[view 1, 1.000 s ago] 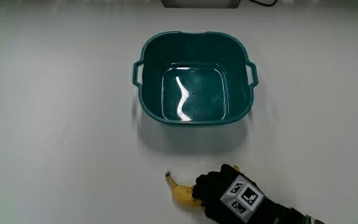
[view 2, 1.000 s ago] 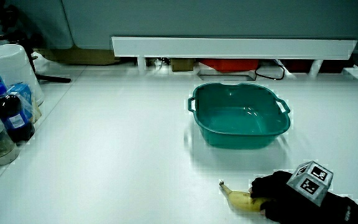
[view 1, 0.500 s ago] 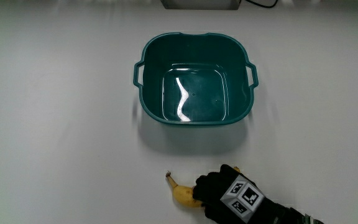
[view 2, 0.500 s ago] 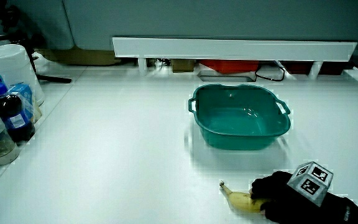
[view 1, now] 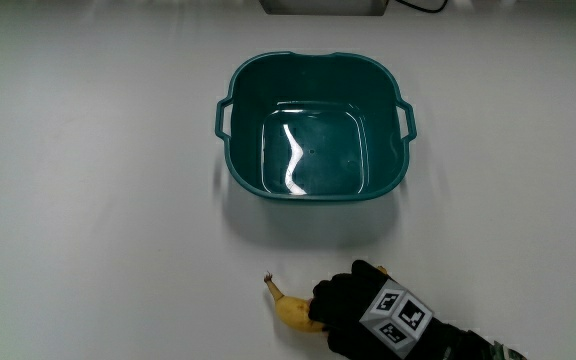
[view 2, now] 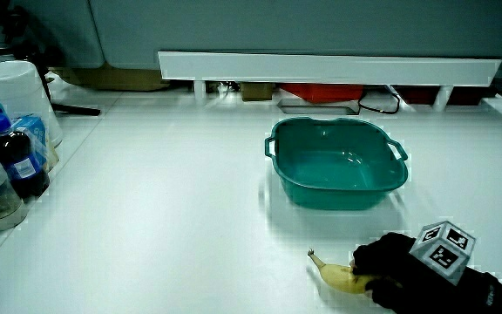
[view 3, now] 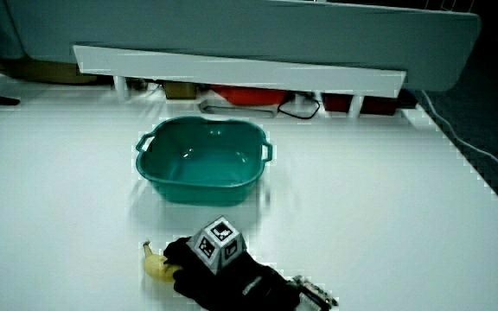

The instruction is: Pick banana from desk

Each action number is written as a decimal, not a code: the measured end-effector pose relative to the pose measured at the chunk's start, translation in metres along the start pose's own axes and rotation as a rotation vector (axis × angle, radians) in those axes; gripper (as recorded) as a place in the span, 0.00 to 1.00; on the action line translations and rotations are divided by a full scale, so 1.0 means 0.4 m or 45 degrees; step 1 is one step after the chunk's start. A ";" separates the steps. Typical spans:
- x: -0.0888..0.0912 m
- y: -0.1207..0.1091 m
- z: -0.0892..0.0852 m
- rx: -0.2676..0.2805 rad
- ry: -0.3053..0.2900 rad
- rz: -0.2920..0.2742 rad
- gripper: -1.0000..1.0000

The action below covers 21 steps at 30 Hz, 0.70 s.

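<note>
One hands (view 1: 353, 305) grasps banana (view 1: 290, 308)

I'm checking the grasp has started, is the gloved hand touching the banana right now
Touching. In the main view the hand lies over one end of the banana, its fingers curled onto it with no gap; a side view shows the same.

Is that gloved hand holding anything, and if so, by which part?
Yes: the hand is closed on the banana, which lies on the table. The fingers cover the end away from the stem; the stem end pokes out free.
</note>
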 end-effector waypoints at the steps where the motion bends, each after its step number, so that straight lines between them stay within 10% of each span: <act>1: 0.003 0.001 0.012 0.008 0.014 -0.010 1.00; 21: 0.126 0.110 0.182 0.148 -0.117 -0.024 1.00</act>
